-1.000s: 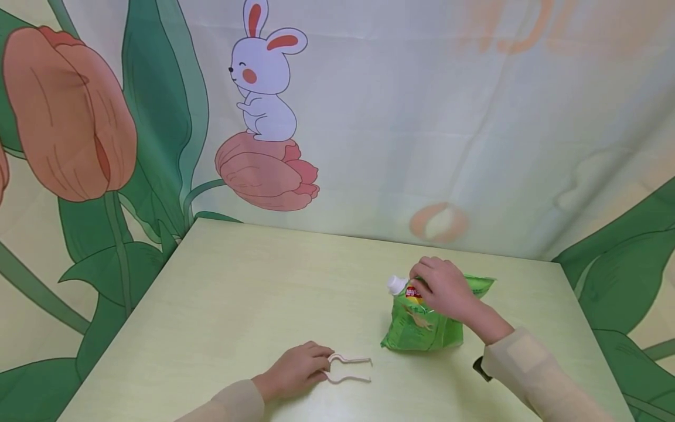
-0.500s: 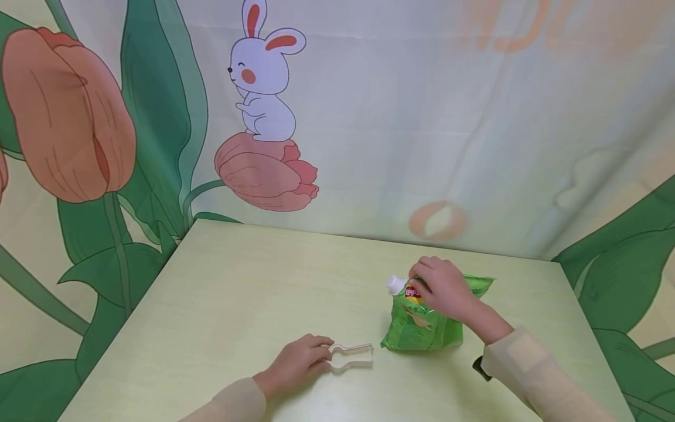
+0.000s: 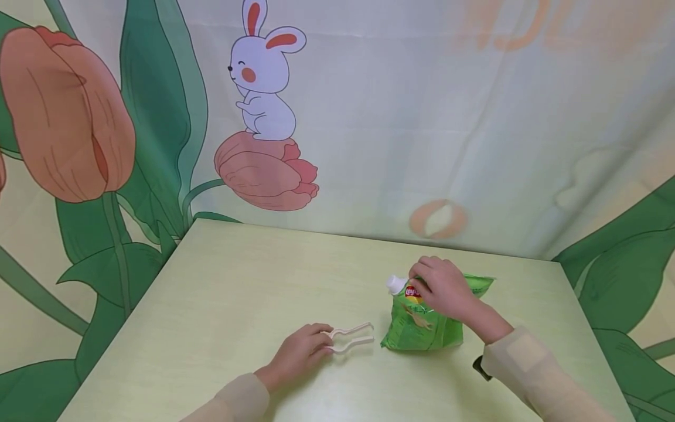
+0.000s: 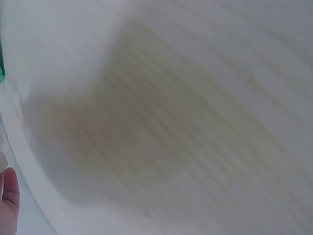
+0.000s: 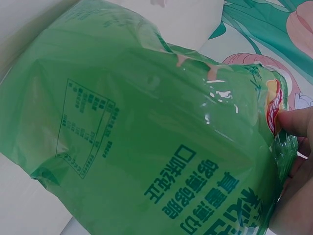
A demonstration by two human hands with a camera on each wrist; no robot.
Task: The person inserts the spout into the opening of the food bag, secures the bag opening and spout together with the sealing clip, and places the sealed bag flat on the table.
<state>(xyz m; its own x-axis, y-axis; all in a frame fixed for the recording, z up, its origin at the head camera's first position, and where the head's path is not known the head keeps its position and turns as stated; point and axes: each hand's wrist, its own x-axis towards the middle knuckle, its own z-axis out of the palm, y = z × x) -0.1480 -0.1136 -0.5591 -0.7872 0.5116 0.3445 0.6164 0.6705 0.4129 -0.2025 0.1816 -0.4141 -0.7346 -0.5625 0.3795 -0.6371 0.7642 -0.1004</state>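
The green Lay's bag [image 3: 427,328] is held near its top by the right hand's grip [image 3: 443,287]; its base seems to be set on the table [image 3: 253,293], toward the right side; a white cap [image 3: 395,285] is seen at the bag's top corner, but how it is joined on cannot be told. The pale tongs [image 3: 358,341] are held by the left hand's grip [image 3: 297,354], near the bag but apart from it; their tips are spread, and nothing is caught between them.

It can be judged that only the start is done: both things are held; the bag has not yet been met by the tongs, so any work with them seems to be left; whether the bag is open cannot be told.

"Lay's" can be read on the red and yellow label [image 3: 413,292]; 口味纯正 and 够薄够脆 can be read on the bag's side; the small print [image 5: 84,128] in a box is too blurry to be read; the orange letters [image 3: 506,29] on the curtain [image 3: 369,135] are partly cut off and cannot be made out.
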